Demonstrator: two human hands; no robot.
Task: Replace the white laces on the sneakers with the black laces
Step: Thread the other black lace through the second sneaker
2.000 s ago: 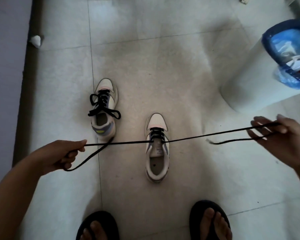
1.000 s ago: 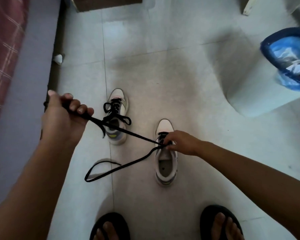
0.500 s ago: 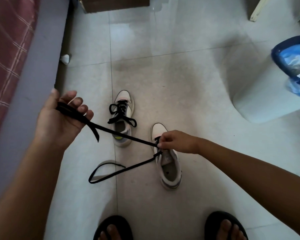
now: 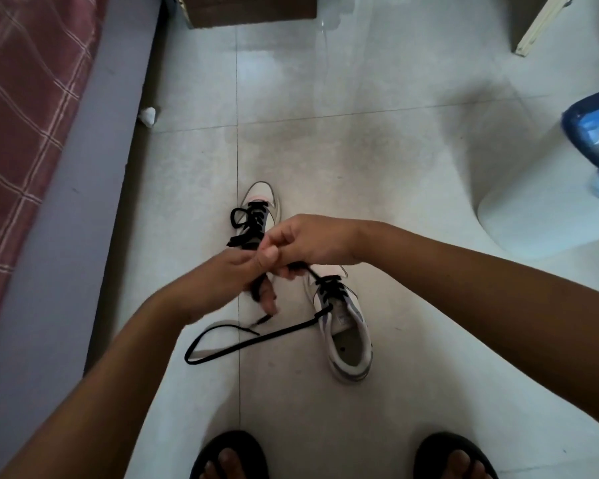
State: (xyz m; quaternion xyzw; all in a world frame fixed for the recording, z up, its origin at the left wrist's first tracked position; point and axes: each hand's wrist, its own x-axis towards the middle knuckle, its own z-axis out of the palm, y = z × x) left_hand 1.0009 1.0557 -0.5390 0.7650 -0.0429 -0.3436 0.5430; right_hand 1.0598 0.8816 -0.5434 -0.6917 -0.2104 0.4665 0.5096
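Two white sneakers stand on the tiled floor. The far sneaker (image 4: pixel 264 202) has a tied black lace and is partly hidden behind my hands. The near sneaker (image 4: pixel 346 326) is partly threaded with a black lace (image 4: pixel 242 345); one end trails left in a loop on the floor. My hands meet above the shoes. My left hand (image 4: pixel 236 281) holds the other lace end, which wraps round its fingers. My right hand (image 4: pixel 301 247) pinches that same end just above the near sneaker's toe.
A bed with a red checked cover (image 4: pixel 18 108) runs along the left. A white bin with a blue liner (image 4: pixel 567 174) stands at the right. A cardboard box (image 4: pixel 249 12) is at the top. My feet in black sandals (image 4: pixel 229 458) are at the bottom.
My left hand has come in from the left to the middle, and my right hand has lifted off the near sneaker to meet it. The taut lace end is now gathered between both hands.
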